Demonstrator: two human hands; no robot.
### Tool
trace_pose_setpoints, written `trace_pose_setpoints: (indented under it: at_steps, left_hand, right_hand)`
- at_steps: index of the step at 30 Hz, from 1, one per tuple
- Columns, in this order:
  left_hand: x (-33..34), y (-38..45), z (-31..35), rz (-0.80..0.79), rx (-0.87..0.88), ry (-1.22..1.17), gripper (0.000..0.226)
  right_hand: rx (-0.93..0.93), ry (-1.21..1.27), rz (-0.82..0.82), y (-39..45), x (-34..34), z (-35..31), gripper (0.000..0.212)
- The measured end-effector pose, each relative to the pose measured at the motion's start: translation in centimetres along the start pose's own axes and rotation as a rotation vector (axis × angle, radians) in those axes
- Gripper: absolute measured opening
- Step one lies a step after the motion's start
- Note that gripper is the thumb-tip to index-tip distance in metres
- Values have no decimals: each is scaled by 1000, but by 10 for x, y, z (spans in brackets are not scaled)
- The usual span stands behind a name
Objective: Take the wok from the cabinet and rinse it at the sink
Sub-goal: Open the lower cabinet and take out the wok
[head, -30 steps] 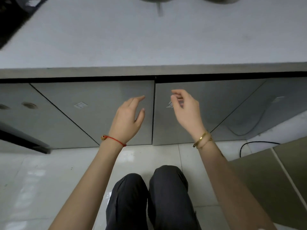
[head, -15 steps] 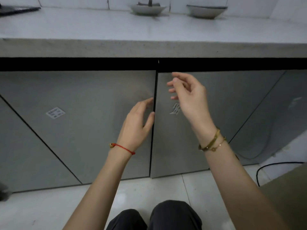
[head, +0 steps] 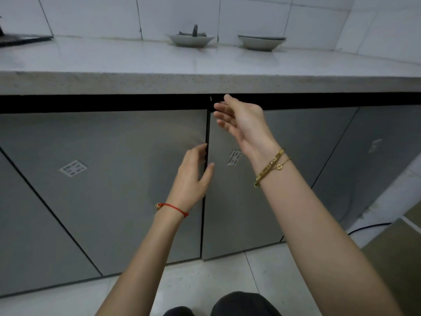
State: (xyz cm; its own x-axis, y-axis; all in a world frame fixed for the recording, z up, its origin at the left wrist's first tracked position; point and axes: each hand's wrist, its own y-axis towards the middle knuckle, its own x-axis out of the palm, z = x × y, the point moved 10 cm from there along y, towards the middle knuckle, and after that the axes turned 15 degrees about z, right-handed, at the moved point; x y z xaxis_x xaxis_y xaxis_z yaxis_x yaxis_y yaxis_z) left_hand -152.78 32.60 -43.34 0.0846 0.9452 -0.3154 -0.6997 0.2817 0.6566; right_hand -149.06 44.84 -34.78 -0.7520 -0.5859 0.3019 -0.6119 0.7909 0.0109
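The person crouches in front of a low cabinet with two flat grey doors. The doors look smooth and a bit shiny, like metal. The left door [head: 102,179] and the right door [head: 239,201] meet at a thin dark gap in the middle. Both doors are shut, so the wok is not in sight, and I cannot tell where it is.

The left hand [head: 193,176] is at the gap, halfway down. Its fingers are loose and a little bent, with the tips at the edge of the left door. I cannot tell if they really hook the edge. A thin red string [head: 173,208] goes round that wrist.

The right hand [head: 239,119] is higher, near the top corner of the right door, just under the dark strip below the counter. Its fingers are spread and gently curved and hold nothing. Two gold bracelets [head: 271,165] sit on that wrist. The two hands are apart.

Each door has a small white sticker [head: 73,168]. The words on them are too small to read.

The counter [head: 205,65] above is pale and speckled, like stone. Two round shallow bowls stand at the back by the white wall tiles. The left bowl [head: 190,39] has something dark sticking up in it that I cannot make out. The right bowl [head: 262,43] has a dark rim. The person's dark knees are cut off at the bottom.
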Motion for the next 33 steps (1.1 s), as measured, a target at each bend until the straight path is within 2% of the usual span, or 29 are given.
trace_pose_setpoints:
  at_steps: [6, 10, 18, 20, 24, 29, 33]
  left_hand:
    - [7, -17, 1, -126, -33, -43, 48]
    - [8, -28, 7, -150, -19, -111, 35]
    - [17, -52, 43, -282, 134, -193, 14]
    - [21, -57, 53, -331, 154, -205, 20]
    - [26, -65, 75, -384, 190, -250, 14]
    - [40, -85, 97, -444, 112, -347, 29]
    - [59, -108, 126, -474, 67, -418, 31]
  right_hand:
    - [-48, -82, 50, -17, -17, -7, 16]
    - [-128, -141, 75, -37, -32, -16, 20]
    - [-217, -227, 155, -82, -75, -34, 31]
    - [-247, -253, 176, -90, -86, -39, 33]
    - [-269, -327, 213, -104, -108, -45, 33]
    - [-299, -427, 243, -124, -140, -57, 40]
    - [-376, -564, 291, -143, -176, -77, 39]
